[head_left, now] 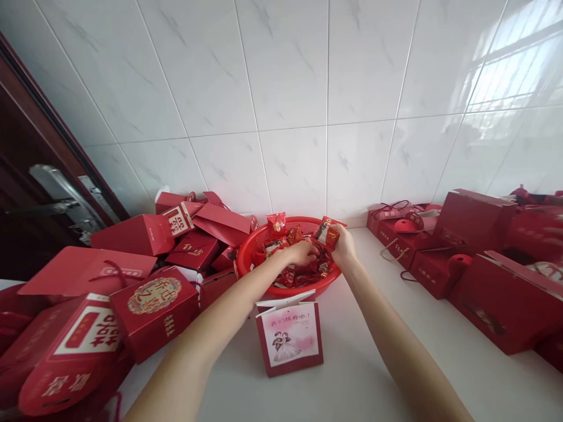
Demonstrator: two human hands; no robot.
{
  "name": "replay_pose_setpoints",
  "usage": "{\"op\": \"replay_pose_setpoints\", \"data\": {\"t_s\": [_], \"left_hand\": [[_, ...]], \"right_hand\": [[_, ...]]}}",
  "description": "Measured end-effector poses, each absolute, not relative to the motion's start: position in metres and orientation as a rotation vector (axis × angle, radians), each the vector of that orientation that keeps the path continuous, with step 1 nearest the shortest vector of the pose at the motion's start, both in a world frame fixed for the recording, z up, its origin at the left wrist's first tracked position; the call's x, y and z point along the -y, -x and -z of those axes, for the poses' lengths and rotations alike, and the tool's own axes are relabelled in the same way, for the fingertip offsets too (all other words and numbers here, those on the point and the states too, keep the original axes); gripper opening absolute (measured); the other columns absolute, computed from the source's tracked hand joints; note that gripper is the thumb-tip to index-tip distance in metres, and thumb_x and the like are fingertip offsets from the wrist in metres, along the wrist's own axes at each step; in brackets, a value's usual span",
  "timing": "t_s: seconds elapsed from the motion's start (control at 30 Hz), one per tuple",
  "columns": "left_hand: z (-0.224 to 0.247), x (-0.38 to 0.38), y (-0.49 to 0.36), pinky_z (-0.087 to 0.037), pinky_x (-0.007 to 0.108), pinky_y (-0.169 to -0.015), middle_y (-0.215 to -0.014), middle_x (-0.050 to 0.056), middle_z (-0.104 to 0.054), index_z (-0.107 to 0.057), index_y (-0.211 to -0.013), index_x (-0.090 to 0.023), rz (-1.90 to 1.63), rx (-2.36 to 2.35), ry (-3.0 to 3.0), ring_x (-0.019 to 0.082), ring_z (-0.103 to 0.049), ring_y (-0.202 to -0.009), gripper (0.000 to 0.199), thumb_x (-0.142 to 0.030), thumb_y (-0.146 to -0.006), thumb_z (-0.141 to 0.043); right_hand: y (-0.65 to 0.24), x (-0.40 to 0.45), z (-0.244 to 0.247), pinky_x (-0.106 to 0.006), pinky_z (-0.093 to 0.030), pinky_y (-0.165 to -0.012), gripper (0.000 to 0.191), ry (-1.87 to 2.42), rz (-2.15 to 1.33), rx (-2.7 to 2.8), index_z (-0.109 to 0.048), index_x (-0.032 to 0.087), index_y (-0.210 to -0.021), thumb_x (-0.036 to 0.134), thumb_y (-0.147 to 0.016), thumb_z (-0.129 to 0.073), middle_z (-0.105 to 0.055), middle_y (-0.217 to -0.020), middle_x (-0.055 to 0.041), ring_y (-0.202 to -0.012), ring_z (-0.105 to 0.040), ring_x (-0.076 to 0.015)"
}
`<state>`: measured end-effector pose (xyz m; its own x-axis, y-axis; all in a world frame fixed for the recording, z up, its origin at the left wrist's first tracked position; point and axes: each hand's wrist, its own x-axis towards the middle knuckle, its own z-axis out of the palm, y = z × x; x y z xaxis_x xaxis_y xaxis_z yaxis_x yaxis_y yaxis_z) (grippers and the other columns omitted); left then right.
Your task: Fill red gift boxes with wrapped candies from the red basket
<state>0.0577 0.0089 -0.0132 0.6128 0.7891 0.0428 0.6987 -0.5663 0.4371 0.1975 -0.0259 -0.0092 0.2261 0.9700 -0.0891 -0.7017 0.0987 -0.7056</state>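
Note:
A red plastic basket point(248, 246) stands against the tiled wall, with many red-wrapped candies point(287, 276) inside. My left hand point(303, 253) reaches into its middle, fingers curled down among the candies; what they hold, if anything, is hidden. At the basket's right rim, my right hand point(343, 245) is closed around small wrapped packets point(328, 234), red with a dark and white picture. In front of the basket stands a small red gift box point(290, 337) with a pink and white printed front showing a couple. Its top is open.
Red gift boxes point(153, 305) lie piled on the left, some tilted and overlapping. More dark red boxes point(505, 299) stand in rows on the right of the white table point(360, 363). A dark door with a metal handle point(65, 199) is at the far left.

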Motion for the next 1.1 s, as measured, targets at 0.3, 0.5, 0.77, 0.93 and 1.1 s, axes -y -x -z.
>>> {"op": "replay_pose_setpoints", "data": {"t_s": [0.3, 0.5, 0.77, 0.93, 1.1], "left_hand": [[0.02, -0.016, -0.064, -0.051, 0.031, -0.095, -0.133, 0.006, -0.067, -0.071, -0.115, -0.026, -0.149, -1.082, -2.496, 0.032, -0.063, -0.118, 0.068, -0.01, -0.049, -0.073], [0.022, -0.015, -0.065, -0.055, 0.032, -0.089, -0.108, 0.002, -0.075, -0.075, -0.1, -0.026, -0.088, -1.077, -2.401, 0.028, -0.069, -0.101, 0.05, -0.003, -0.056, -0.072], [0.027, -0.028, -0.053, -0.056, 0.043, -0.09, -0.126, 0.009, -0.062, -0.062, -0.121, -0.018, -0.149, -1.201, -2.365, 0.024, -0.063, -0.106, 0.032, -0.037, -0.097, -0.058], [0.029, -0.024, -0.051, -0.056, 0.043, -0.09, -0.125, 0.009, -0.062, -0.062, -0.122, -0.017, -0.15, -1.172, -2.346, 0.025, -0.063, -0.106, 0.033, -0.037, -0.096, -0.06], [0.025, -0.014, -0.056, -0.056, 0.035, -0.082, -0.105, 0.005, -0.07, -0.069, -0.103, -0.016, -0.088, -1.124, -2.314, 0.02, -0.067, -0.091, 0.025, -0.037, -0.091, -0.065]], "right_hand": [[-0.194, 0.03, 0.004, -0.025, -0.057, -0.053, 0.007, 0.724, -1.286, 0.445, -0.058, 0.02, -0.069, 0.015, -0.069, -0.062, -0.068, -0.059, 0.002, -0.053, -0.065, -0.0147], [-0.193, 0.034, 0.0, -0.027, -0.057, -0.052, 0.007, 0.741, -1.292, 0.411, -0.058, 0.02, -0.068, 0.013, -0.07, -0.059, -0.067, -0.058, 0.0018, -0.051, -0.064, -0.0149], [-0.191, 0.037, -0.003, -0.021, -0.052, -0.045, 0.008, 0.753, -1.27, 0.409, -0.056, 0.019, -0.064, 0.014, -0.068, -0.061, -0.063, -0.053, 0.0035, -0.046, -0.06, -0.0122], [-0.19, 0.04, -0.007, -0.02, -0.05, -0.043, 0.009, 0.76, -1.269, 0.397, -0.055, 0.019, -0.063, 0.013, -0.068, -0.059, -0.062, -0.051, 0.0043, -0.044, -0.058, -0.0112], [-0.19, 0.042, -0.008, -0.021, -0.049, -0.042, 0.009, 0.759, -1.272, 0.39, -0.055, 0.019, -0.066, 0.012, -0.068, -0.061, -0.062, -0.051, 0.005, -0.044, -0.058, -0.0116]]}}
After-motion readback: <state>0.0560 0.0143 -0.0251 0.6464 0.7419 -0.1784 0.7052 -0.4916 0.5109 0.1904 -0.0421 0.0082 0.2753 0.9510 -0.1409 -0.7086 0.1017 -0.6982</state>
